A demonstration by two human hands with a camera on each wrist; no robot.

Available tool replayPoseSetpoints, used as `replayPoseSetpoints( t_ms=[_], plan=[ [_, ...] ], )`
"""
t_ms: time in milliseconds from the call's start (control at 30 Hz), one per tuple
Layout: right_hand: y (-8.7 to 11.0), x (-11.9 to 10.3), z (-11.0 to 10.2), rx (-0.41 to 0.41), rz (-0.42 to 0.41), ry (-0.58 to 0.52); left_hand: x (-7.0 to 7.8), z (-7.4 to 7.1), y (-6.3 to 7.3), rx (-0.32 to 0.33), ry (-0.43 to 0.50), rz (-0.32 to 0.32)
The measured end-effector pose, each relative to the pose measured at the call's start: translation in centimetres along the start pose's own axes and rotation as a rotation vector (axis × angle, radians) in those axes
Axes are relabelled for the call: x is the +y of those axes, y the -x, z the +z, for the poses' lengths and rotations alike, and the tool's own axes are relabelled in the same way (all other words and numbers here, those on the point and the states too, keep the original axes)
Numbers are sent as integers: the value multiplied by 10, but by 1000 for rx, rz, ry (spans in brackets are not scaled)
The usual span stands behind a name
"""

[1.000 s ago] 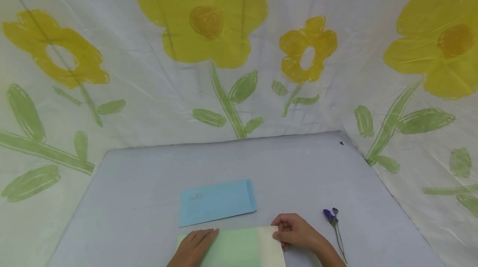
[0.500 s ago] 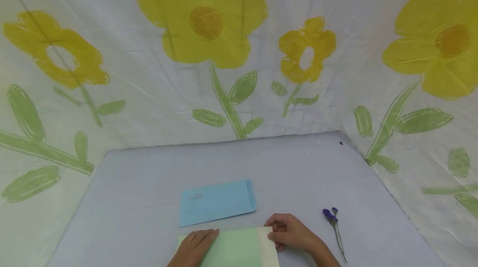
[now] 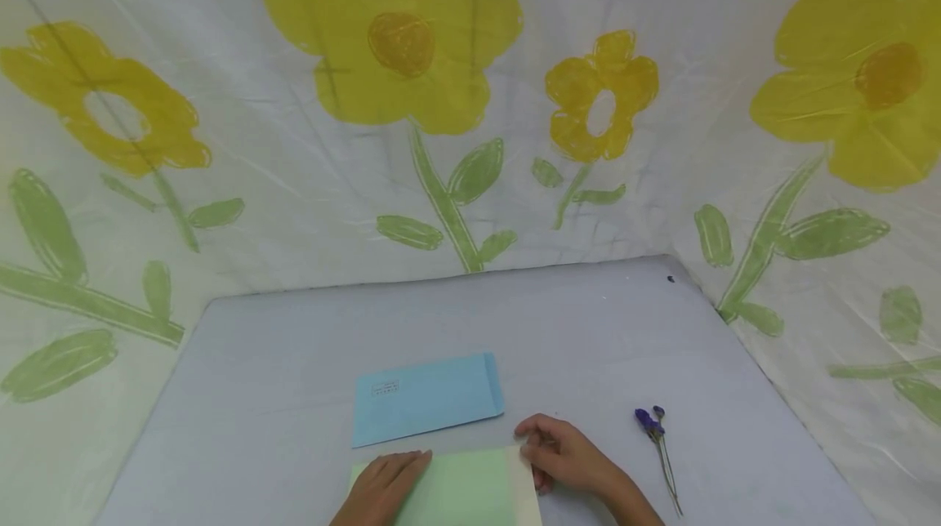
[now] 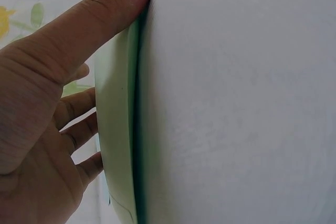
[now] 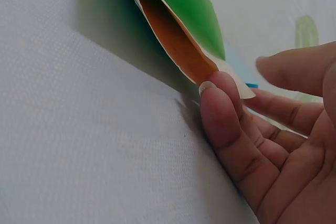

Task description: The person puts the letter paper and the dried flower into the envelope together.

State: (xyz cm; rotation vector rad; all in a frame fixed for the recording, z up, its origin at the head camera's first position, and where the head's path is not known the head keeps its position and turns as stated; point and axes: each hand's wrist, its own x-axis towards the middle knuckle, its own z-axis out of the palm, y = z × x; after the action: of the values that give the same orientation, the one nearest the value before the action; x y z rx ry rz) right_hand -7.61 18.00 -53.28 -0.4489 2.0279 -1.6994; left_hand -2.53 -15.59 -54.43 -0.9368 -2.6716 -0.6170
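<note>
A pale green envelope [image 3: 470, 485] lies at the near edge of the head view, with a cream paper [image 3: 524, 483] strip showing at its right end. In the right wrist view the cream end gapes, orange-brown inside. My left hand [image 3: 385, 489] holds the green envelope's left part, thumb [image 4: 105, 14] across its near edge and fingers on the other side, fingertips hidden. At the right end, my right hand [image 3: 564, 456] pinches the cream corner between thumb and a finger; the index finger is raised off it.
Just beyond the hands lies a light blue envelope [image 3: 430, 399] with small printed text. To the right are purple flowers [image 3: 650, 424] on thin stems. A white sheet painted with yellow flowers [image 3: 400, 44] stands along the back of the grey tabletop [image 3: 279, 371].
My right hand has moved left with the cream paper, and the visible cream strip has narrowed beside the green. My left hand has stayed in place.
</note>
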Motion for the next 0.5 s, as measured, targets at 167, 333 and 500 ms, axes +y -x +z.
replayPoseSetpoints(
  t_ms=[167,333,500],
  plan=[
    [0,2,2,-3,-23,-1,0,1,0,1,-2,3],
    [0,1,3,-20,-38,-14,-1,2,1,7,-11,3],
    [0,-1,4,-20,-25,-42,0,3,1,0,-16,-9]
  ],
)
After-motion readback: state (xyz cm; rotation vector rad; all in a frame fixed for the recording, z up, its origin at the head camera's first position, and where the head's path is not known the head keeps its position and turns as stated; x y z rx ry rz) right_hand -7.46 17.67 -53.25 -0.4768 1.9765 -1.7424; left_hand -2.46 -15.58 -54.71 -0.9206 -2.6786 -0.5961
